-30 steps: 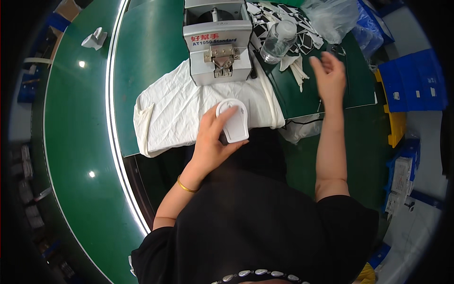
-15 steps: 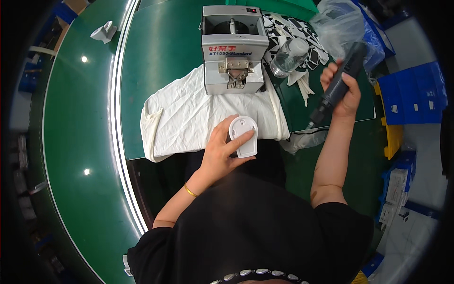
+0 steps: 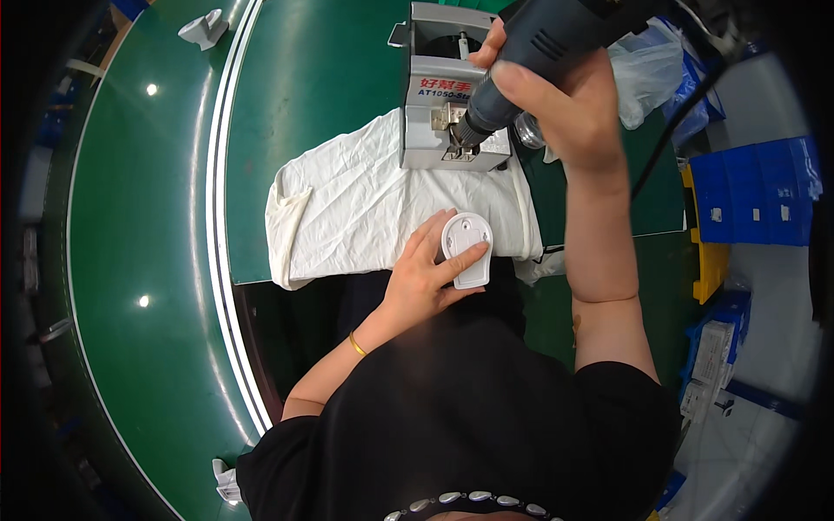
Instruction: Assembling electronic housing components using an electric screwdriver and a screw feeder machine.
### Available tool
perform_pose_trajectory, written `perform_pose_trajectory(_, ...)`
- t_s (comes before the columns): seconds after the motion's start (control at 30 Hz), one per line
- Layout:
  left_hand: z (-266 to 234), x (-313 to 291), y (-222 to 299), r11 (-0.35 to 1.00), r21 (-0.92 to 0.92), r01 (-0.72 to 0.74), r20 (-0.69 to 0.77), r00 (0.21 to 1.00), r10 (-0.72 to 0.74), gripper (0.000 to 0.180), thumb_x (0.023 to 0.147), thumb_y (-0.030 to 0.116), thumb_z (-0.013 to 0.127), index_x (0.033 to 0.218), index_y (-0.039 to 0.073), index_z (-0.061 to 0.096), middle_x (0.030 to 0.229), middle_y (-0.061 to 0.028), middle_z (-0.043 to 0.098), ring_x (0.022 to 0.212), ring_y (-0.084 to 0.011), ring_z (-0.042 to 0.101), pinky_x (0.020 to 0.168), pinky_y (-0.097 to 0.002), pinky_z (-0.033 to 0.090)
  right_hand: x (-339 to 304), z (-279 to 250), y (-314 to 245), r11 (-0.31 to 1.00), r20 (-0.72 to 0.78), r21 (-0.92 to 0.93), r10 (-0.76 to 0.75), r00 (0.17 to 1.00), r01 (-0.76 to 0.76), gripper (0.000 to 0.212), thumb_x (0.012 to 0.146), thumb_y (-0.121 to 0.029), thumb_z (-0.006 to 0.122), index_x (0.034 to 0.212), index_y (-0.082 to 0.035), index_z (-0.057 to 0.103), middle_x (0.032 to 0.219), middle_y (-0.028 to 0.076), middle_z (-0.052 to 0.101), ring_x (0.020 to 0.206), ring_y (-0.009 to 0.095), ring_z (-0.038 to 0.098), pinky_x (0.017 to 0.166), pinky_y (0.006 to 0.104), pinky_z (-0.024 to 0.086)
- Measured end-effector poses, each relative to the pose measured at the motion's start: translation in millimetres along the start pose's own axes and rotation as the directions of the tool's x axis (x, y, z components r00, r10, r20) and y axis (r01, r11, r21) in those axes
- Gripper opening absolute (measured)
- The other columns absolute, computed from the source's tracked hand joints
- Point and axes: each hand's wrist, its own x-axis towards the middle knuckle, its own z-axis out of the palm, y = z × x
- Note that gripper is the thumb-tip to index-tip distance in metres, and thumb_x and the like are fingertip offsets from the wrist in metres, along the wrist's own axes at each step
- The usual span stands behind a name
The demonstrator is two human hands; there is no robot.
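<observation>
My left hand [image 3: 427,267] is closed around a white plastic housing [image 3: 470,253], round at one end, with its recessed face up and my thumb across it. It is held over the near edge of the white cloth [image 3: 365,204]. In my right hand [image 3: 569,108] is a black electric screwdriver [image 3: 540,48], gripped round its body and tilted down to the left. Its tip is at the front pick-up slot of a grey screw feeder [image 3: 424,130]; whether a screw sits on the bit cannot be made out.
The feeder stands on the cloth on a green table [image 3: 313,69]. To the left runs a green conveyor [image 3: 156,226] with white plastic parts [image 3: 204,31] on it. Clear plastic bags [image 3: 647,69] lie at the back right, and blue bins [image 3: 751,195] stand at the right.
My right hand has brought the screwdriver left and forward, from beside the table's right part to the feeder's front. My left hand keeps the housing nearly in place.
</observation>
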Motion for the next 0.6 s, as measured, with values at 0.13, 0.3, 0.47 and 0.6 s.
perform_pose_trajectory(0.13, -0.1, -0.9, -0.6, 1.0, 0.001, -0.003, -0.016, 1.0, 0.003, 0.067, 0.057, 0.022, 0.09, 0.121, 0.023, 0.069, 0.132, -0.0188, 0.054, 0.125, -0.0414, 0.05, 0.099, -0.0462, 0.046, 10.2, 22.9, -47.6, 0.603, -0.395, -0.152, 0.69, 0.607, -0.783, 0.07, 0.076, 0.002, 0.076, 0.136, 0.003, 0.038, 0.092, 0.008, 0.064, 0.084, 0.013, 0.063, 0.074, 0.0266, 0.05)
perform_pose_trajectory(0.3, 1.3, 0.2, 0.5, 1.0, -0.017, 0.001, -0.025, 1.0, -0.001, 0.068, 0.056, 0.021, 0.09, 0.121, 0.024, 0.069, 0.133, -0.0183, 0.053, 0.125, -0.0414, 0.05, 0.099, -0.0458, 0.047, 2.3, 20.0, -24.5, 0.591, -0.598, -0.288, 0.504, 0.624, -0.754, 0.055, 0.08, -0.002, 0.072, 0.127, 0.006, 0.043, 0.088, 0.007, 0.064, 0.077, 0.014, 0.063, 0.071, 0.0259, 0.05)
perform_pose_trajectory(0.47, 0.6, 1.0, -1.0, 0.999, -0.042, 0.007, -0.009, 1.0, -0.007, 0.068, 0.057, 0.019, 0.09, 0.121, 0.023, 0.069, 0.135, -0.0187, 0.052, 0.126, -0.0415, 0.05, 0.099, -0.0453, 0.046, -20.2, 12.5, -25.5, 0.801, -0.47, -0.152, 0.457, 0.756, -0.579, 0.027, 0.092, -0.003, 0.061, 0.117, -0.003, 0.052, 0.074, 0.008, 0.056, 0.063, 0.018, 0.058, 0.064, 0.039, 0.051)
perform_pose_trajectory(0.6, -2.1, -0.1, -1.7, 0.998, -0.053, 0.018, 0.001, 1.0, -0.018, 0.068, 0.058, 0.018, 0.09, 0.122, 0.022, 0.068, 0.136, -0.0193, 0.052, 0.126, -0.042, 0.049, 0.1, -0.0452, 0.046, -30.2, 44.4, -64.5, 0.682, -0.482, -0.227, 0.542, 0.689, -0.695, 0.041, 0.091, -0.011, 0.06, 0.127, -0.001, 0.041, 0.075, 0.009, 0.053, 0.065, 0.018, 0.055, 0.067, 0.0389, 0.049)
